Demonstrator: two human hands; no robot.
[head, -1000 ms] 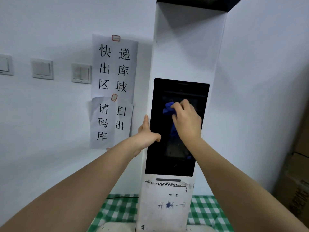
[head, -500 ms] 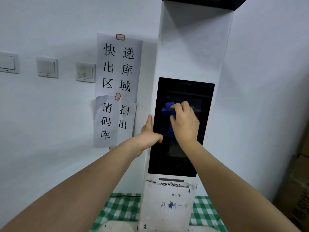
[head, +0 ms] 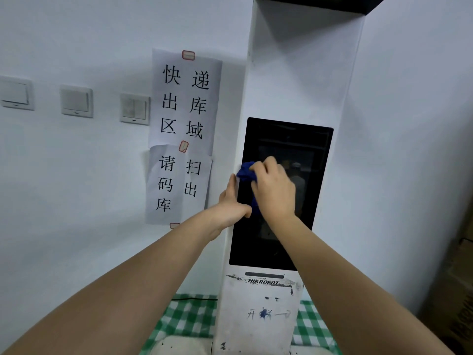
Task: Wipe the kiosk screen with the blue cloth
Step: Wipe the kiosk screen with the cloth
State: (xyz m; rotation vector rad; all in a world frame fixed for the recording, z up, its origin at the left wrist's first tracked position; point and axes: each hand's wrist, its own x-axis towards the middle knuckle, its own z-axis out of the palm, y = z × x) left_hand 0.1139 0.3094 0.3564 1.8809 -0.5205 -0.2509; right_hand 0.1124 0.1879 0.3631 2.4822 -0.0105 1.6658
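1. Since a second ago, cloth (head: 246, 172) and right hand (head: 275, 192) have slid left across the screen (head: 302, 201); they now sit at its left edge, up from mid-height.
2. Far left on the wall: three switches (head: 76, 103) in a row, then two paper signs (head: 184, 134) taped one above the other, just beside the kiosk (head: 302, 73).
3. I see the left hand (head: 231, 203) braced on the kiosk's left edge, fingers straight and pressed together pointing up, thumb lying across the screen's border. It grips nothing.
4. Cloth is bunched, dark blue, pressed against the screen. It pokes out left of the knuckles and below the palm.
5. Right hand curls closed around the cloth, fingers bent over it, wrist angled down to the right.
6. Screen is dark, with faint reflections.
7. Below: scuffed white panel marked HIKROBOT, standing on green check fabric (head: 189, 316).
8. Far right, low: brown cartons (head: 455, 290), partly cut off.
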